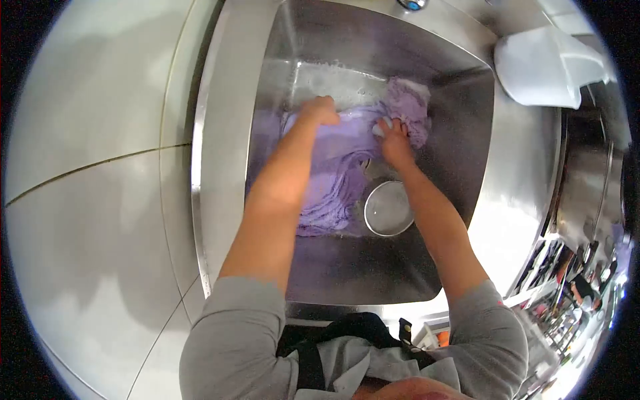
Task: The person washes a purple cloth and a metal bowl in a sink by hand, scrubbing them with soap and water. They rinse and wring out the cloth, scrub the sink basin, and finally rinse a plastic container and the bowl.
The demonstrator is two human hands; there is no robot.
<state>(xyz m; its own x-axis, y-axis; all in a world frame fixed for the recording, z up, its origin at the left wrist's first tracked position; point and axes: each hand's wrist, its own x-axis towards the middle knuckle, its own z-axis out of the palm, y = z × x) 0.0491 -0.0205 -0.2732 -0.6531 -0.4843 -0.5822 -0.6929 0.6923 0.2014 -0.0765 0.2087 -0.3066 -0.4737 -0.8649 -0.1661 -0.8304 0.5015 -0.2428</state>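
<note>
A wet purple cloth (333, 150) lies spread and bunched over the floor of a steel sink (367, 270). My left hand (321, 110) is closed at the cloth's far edge, gripping the fabric. Farther right, my right hand (398, 143) presses down on the cloth, its fingers around a small whitish block (381, 127) that looks like a bar of soap. Just beyond that hand, a crumpled purple cloth heap (408, 107) rests by the sink's right wall. A round metal bowl (389, 209) sits below my right wrist, partly covered by the forearm.
A white plastic pitcher (537, 67) stands on the counter at the upper right. Part of a metal tap (413, 4) shows at the top edge. Pale wall tiles (100, 100) border the sink's left side. Another person (587, 297) appears far off at the lower right.
</note>
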